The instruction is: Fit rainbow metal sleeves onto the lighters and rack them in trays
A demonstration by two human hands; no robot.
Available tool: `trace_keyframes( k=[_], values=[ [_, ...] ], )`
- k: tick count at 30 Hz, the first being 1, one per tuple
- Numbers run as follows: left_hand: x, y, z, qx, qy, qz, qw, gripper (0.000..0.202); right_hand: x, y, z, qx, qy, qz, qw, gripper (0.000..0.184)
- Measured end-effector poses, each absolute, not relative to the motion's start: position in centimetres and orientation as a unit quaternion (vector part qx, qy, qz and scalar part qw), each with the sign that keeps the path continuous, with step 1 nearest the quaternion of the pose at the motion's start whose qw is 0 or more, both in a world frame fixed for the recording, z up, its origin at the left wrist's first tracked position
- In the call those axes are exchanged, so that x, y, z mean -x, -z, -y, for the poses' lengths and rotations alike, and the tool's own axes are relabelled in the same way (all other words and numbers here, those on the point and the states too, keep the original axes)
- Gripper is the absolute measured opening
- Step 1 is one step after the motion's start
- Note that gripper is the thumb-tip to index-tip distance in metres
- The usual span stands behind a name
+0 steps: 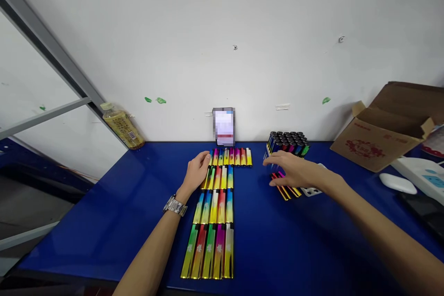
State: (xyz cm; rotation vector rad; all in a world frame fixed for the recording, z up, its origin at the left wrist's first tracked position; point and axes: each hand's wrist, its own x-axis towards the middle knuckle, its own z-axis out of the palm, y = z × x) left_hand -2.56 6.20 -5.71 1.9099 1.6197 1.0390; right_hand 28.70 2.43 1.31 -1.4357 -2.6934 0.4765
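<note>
Several rows of shiny multicoloured lighters [215, 222] lie flat on the blue table [104, 222] in front of me. My left hand [197, 171], a metal watch on its wrist, rests against the left side of the upper rows with its fingers loosely curled and nothing in them. My right hand [289, 171] hovers palm down with fingers spread over a few loose lighters [286, 189], beside a white tray [312, 190]. Behind it stands a tray of upright lighters [287, 143] with black tops.
A bottle of yellow drink [122, 126] leans against the wall at the back left. A small blurred card [224, 126] stands at the wall. An open cardboard box [388, 125], a white mouse [397, 182] and a white device [423, 173] are on the right.
</note>
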Motion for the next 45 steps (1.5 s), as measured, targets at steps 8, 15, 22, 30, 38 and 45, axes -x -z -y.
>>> trace_keyframes(
  k=[8, 15, 22, 30, 38, 45],
  values=[
    [2.5, 5.6, -6.1, -0.687, -0.377, -0.583, 0.215, 0.044, -29.6, -0.8, -0.5, 0.454, -0.160, 0.876, -0.037, 0.057],
    [2.5, 5.4, -6.0, -0.689, -0.374, -0.582, 0.217, 0.043, -28.3, 0.7, -0.7, 0.461, -0.105, 0.881, 0.020, 0.070],
    [2.5, 5.5, -6.1, -0.691, -0.373, -0.581, 0.213, 0.043, -26.8, 0.8, 0.2, 0.503, -0.046, 0.863, 0.000, 0.031],
    [2.4, 5.6, -6.1, -0.692, -0.372, -0.582, 0.209, 0.043, -24.2, 1.3, -1.2, 0.621, -0.041, 0.783, 0.016, 0.011],
    [2.4, 5.5, -6.1, -0.688, -0.375, -0.584, 0.211, 0.042, -23.3, 1.8, -3.6, 0.649, -0.023, 0.759, 0.040, 0.029],
    [2.5, 5.7, -6.2, -0.690, -0.376, -0.582, 0.210, 0.042, -23.1, 2.5, -4.1, 0.676, -0.013, 0.736, 0.034, 0.026]
  ],
)
